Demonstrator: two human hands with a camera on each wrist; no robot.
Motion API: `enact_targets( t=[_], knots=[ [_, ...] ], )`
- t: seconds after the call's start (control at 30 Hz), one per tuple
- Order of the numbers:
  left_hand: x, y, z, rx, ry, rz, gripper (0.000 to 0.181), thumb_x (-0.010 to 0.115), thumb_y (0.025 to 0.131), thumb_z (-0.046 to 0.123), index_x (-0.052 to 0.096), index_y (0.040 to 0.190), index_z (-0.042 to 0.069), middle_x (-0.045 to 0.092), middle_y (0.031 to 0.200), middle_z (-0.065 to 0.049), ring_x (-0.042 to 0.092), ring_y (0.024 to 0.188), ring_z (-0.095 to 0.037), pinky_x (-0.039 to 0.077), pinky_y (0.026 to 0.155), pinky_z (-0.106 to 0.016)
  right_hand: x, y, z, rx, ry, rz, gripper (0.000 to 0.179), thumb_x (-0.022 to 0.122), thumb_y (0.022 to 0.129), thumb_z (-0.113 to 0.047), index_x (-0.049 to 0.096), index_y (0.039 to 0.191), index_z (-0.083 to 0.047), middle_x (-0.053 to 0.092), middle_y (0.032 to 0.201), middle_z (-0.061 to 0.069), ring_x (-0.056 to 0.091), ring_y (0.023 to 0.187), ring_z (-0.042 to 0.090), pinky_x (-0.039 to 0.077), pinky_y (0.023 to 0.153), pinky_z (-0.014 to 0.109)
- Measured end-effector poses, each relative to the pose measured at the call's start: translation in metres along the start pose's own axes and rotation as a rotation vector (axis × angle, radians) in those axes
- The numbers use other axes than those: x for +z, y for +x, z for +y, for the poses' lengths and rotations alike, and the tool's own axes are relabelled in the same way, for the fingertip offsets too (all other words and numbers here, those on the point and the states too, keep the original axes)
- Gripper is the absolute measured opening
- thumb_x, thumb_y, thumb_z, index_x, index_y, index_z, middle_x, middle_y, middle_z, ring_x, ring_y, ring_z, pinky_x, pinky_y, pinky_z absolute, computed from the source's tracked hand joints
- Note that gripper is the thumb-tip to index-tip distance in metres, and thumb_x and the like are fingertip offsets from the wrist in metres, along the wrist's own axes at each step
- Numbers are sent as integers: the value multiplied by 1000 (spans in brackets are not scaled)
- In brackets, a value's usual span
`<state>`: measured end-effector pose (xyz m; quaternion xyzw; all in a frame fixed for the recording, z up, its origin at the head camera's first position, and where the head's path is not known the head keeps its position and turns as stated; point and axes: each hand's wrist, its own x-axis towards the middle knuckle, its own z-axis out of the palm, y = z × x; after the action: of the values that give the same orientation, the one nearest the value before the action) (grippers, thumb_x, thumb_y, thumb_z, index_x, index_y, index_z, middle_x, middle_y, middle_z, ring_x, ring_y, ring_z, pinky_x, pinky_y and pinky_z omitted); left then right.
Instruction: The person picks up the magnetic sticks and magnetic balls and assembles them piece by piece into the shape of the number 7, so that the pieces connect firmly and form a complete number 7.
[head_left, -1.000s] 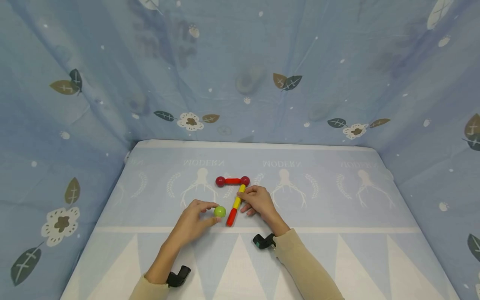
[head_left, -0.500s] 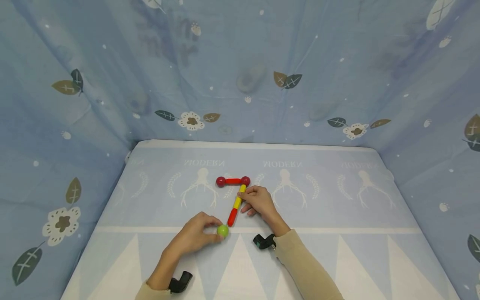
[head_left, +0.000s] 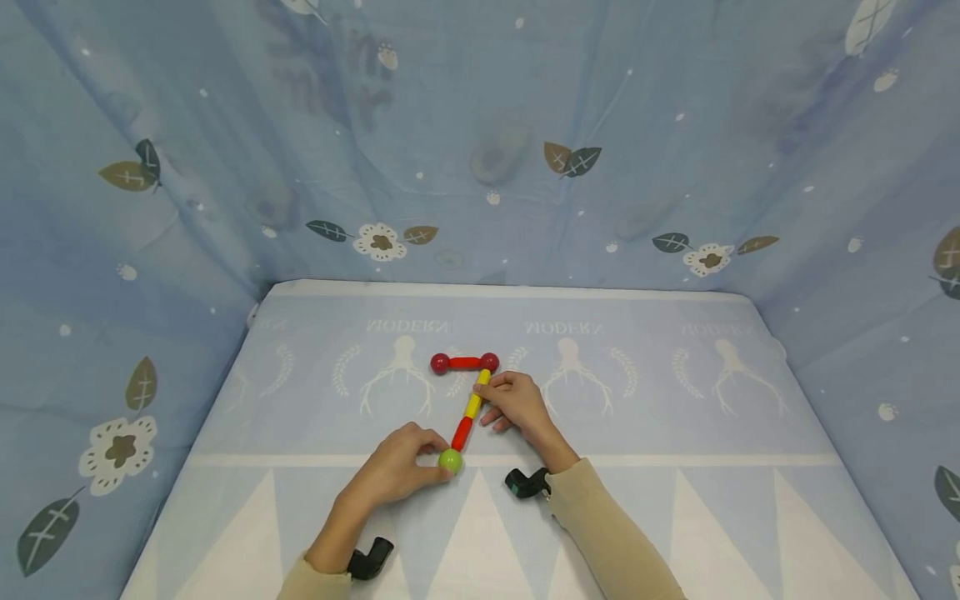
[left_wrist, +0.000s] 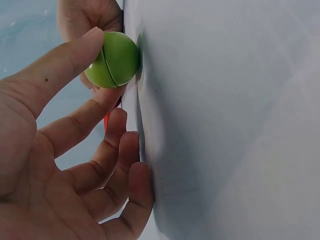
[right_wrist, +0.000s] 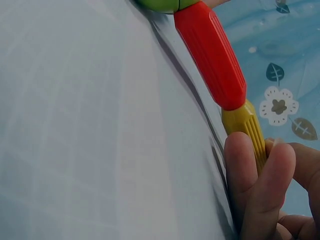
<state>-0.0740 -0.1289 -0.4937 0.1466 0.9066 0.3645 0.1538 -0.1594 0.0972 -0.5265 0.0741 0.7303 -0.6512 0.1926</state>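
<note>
My left hand point(head_left: 401, 468) pinches a green ball point(head_left: 450, 461) between thumb and index finger. In the left wrist view the ball point(left_wrist: 116, 61) shows a seam, and the other fingers hang loosely below it. The ball touches the near end of a red rod point(right_wrist: 212, 57), as the right wrist view shows. That rod's far end meets a yellow rod point(head_left: 477, 396), which my right hand point(head_left: 517, 403) pinches. Beyond it, the yellow rod reaches a dark red ball point(head_left: 489, 362). A second red rod point(head_left: 465, 363) joins this ball to another dark red ball point(head_left: 439, 363) on the left.
The pieces lie on a table with a pale blue and white patterned cloth point(head_left: 630, 533). Blue printed curtains point(head_left: 465, 150) enclose the back and sides. A black wrist device point(head_left: 371, 558) sits at the left wrist and another point(head_left: 527, 483) at the right.
My left hand has brought the green ball toward me and slightly right, from beside the red rod to its near end, where they now touch. My right hand has stayed on the yellow rod.
</note>
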Motion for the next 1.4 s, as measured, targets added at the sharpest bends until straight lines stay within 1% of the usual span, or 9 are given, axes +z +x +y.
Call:
enact_targets(
  t=[0.27,0.47,0.77,1.03,1.13,1.23,1.4],
  knots=[
    [0,0,0,3,-10,-10,28,87,78,29,75,98,14,59,92,1,55,87,-18,46,77,-39,2,-1,-1,-3,-3,-2,41,78,89,-31,61,106,2,72,84,13,70,57,25,52,45,30],
    [-1,2,0,4,-8,-40,30,87,79,30,74,101,13,59,92,1,54,86,-18,46,76,-40,2,0,-1,-12,-3,-3,41,78,89,-30,60,107,2,72,84,13,70,57,25,53,45,30],
    [-1,3,2,-25,-12,-60,32,86,80,30,73,103,12,59,91,1,53,85,-18,45,75,-39,0,1,1,-26,2,-2,44,79,88,-33,60,106,2,72,83,13,70,56,25,53,46,30],
    [-4,3,4,-44,-10,-75,35,85,81,31,72,107,12,59,90,2,53,84,-18,46,73,-38,-4,0,0,-8,10,-10,42,79,88,-33,63,107,1,71,87,14,71,59,25,55,51,32],
    [-5,3,5,-55,-9,-78,35,85,81,32,71,108,13,60,90,3,53,83,-18,46,73,-37,-6,-2,-1,-9,-12,-4,41,79,88,-33,64,107,0,71,88,13,71,60,26,56,53,33],
    [-6,2,5,-63,-14,-82,36,84,81,32,71,109,13,60,89,4,53,82,-18,45,72,-37,-9,-6,-4,-19,-60,10,38,78,89,-33,65,106,-1,71,86,12,70,61,26,56,53,34],
    [-10,2,6,-75,-15,-66,38,85,81,34,71,110,14,61,90,4,53,81,-18,46,71,-37,-17,-14,-7,-57,-140,40,33,76,90,-31,66,105,-4,71,83,9,68,60,25,56,52,36]
  ],
)
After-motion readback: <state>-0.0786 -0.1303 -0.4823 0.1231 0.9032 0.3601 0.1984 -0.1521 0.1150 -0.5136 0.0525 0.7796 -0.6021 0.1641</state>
